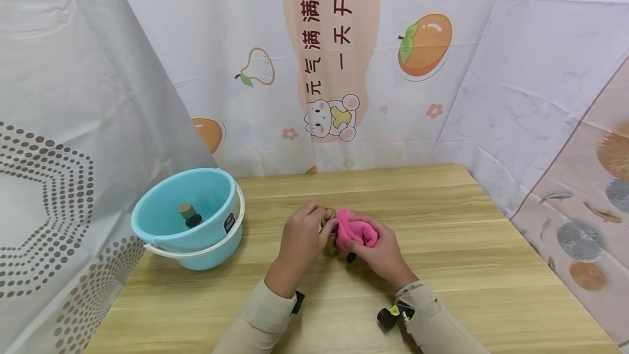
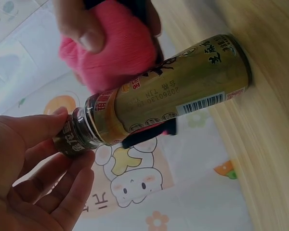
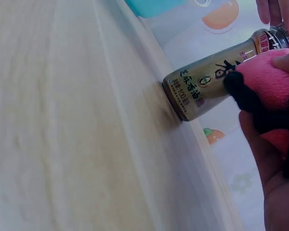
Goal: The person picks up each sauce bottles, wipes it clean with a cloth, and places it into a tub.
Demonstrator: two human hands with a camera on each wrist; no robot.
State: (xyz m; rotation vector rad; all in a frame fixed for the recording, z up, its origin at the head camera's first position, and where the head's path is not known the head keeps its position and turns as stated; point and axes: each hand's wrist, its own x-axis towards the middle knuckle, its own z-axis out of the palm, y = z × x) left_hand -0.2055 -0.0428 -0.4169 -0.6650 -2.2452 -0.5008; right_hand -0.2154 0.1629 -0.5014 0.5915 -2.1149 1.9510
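Note:
A small sesame oil bottle (image 1: pixel 331 248) with a gold label stands upright on the wooden table. My left hand (image 1: pixel 303 236) pinches its dark cap (image 2: pixel 71 139) between thumb and fingers. Bunched in my right hand (image 1: pixel 388 255) is a fluffy pink cloth (image 1: pixel 348 228). The cloth lies against the bottle's upper side, as the left wrist view shows. Black parts (image 3: pixel 260 113) show along the pink cloth, partly hidden by the fingers. The label with its barcode (image 2: pixel 201 103) faces the left wrist camera.
On the left of the table stands a light blue bucket (image 1: pixel 196 245) with a white handle (image 1: pixel 196 253). Inside it is a dark bottle (image 1: pixel 190 217) with a brownish cap. Printed curtains (image 1: pixel 236 113) hang behind the table (image 1: pixel 472 266) and along its sides.

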